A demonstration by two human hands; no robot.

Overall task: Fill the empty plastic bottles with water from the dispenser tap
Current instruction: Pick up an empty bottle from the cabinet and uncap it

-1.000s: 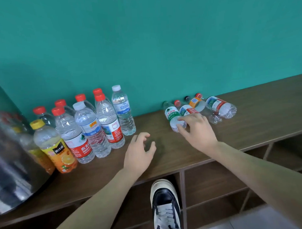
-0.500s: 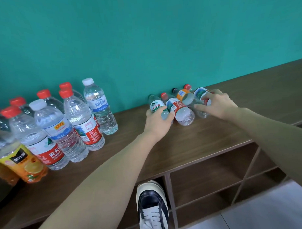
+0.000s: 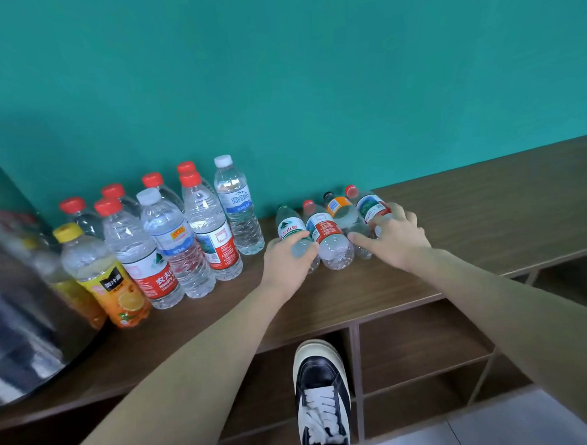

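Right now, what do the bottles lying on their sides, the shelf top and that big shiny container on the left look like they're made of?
Lying bottles: thin clear plastic, see-through with ribbed walls and printed film labels. Shelf top: wood or wood-look laminate, brown grain, matte; which one is unclear. Shiny container: probably polished steel, since it mirrors the bottles beside it.

Metal dispenser (image 3: 26,315) cut off at left edge, blurred; green-label bottle (image 3: 287,226) base hidden under left hand (image 3: 287,265).

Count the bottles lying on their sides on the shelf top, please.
4, side by side against the wall: green-label bottle under the left hand, red-label bottle, orange-label bottle, rightmost bottle under the right hand. Another could hide behind.
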